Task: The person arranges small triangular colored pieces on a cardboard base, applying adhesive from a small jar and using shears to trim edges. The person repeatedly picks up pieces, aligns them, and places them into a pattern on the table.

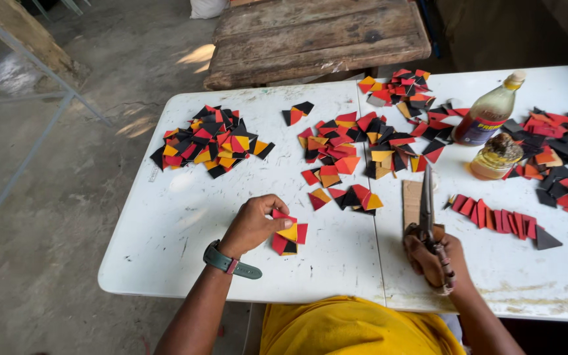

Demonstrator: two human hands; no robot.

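— Head view: what do you have at the left hand?

— I see its fingers curled over a small stack of red, yellow and black triangles lying on the white table, fingertips touching the stack's top edge.

— And the right hand?

— Closed tight round the handles of scissors, blades pointing away over a cardboard strip. A glue bottle stands well beyond.

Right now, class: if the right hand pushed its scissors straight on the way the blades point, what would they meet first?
The right hand holds the scissors pointing away from the person. First in line, probably, is the scattered pile of triangular pieces; height above the table is unclear.
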